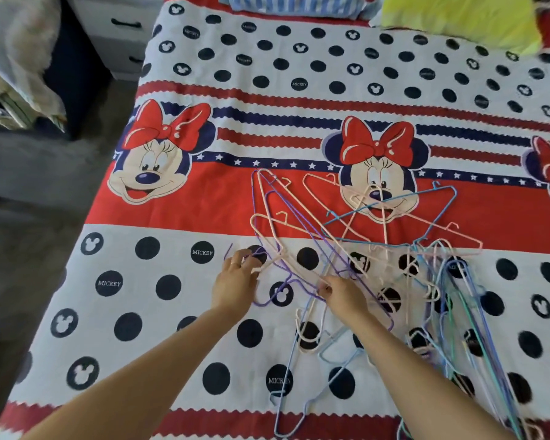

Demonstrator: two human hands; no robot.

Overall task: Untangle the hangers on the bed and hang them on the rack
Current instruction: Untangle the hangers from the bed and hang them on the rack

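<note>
A tangle of thin wire hangers [365,249] in pink, purple, blue and green lies on the bed [204,90], spread from its middle to the lower right. My left hand [237,279] pinches the hook end of a purple hanger [286,236] at the pile's left edge. My right hand [342,292] grips crossing pink and purple wires in the middle of the tangle. A bundle of blue and green hangers [458,328] stretches toward the lower right corner. No rack is in view.
The bed has a red, white and navy cartoon-mouse cover with dots. A yellow pillow [458,17] and a striped pillow [292,3] lie at its far end. A white drawer unit [124,33] and draped clothes [16,65] stand left of the bed, beside grey floor.
</note>
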